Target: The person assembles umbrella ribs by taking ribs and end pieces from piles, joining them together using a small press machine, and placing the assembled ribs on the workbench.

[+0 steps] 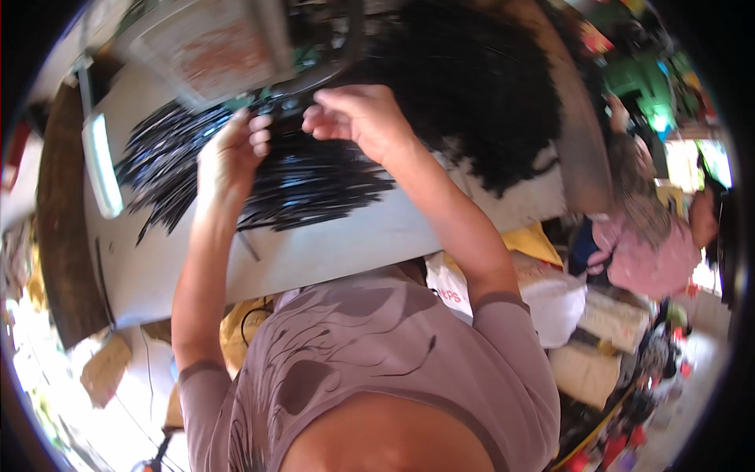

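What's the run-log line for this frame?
left hand: near machine, grip unclear | right hand: apart from left, grip unclear | table: black strips, larger black pile to right | lamp: lit, left

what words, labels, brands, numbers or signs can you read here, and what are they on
White sack: red lettering shows, but I don't copy out printed wording.
Pale panel: reddish marks, too blurred to tell whether they are text.
I can make out no other text.
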Demonstrator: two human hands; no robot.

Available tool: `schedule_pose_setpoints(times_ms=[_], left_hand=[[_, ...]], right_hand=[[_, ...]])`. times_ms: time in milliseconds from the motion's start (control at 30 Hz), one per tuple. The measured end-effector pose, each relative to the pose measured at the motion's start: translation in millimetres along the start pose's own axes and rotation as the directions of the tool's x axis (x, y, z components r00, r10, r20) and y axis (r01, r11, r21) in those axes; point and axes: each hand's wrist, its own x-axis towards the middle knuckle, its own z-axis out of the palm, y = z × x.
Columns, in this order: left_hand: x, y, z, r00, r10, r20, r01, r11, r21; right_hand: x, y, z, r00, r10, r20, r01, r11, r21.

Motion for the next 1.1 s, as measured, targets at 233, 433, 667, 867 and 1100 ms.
schedule_pose_setpoints(times_ms=[233, 433, 667, 867, 1100], left_hand=[[1, 17, -5, 0.982, -0.125, 0.139, 0.117, 0.991, 0.064], [-9, 15, 1, 0.986, -0.119, 0.115, 0.110, 0.991, 0.082], [-21, 14, 9, 0.996, -0.094, -0.008, 0.093, 0.969, 0.230], [-28, 12, 4, 0.993, -0.121, 0.004, 0.117, 0.963, 0.241], [-28, 9, 3, 0.996, -0.002, 0.091, -0.031, 0.934, 0.355]], right_hand=[[-56, -87, -76, 0.897, -0.437, -0.069, 0.077, 0.309, -0.948], [-64, -104, -140, 0.757, -0.653, -0.029, -0.189, -0.177, -0.966], [-53, -99, -139, 0.766, -0.616, 0.183, -0.019, -0.306, -0.952], [-50, -101, -130, 0.744, -0.580, 0.332, 0.043, -0.454, -0.890], [-57, -96, -45, 0.510, -0.557, 0.655, 0.307, -0.594, -0.744]])
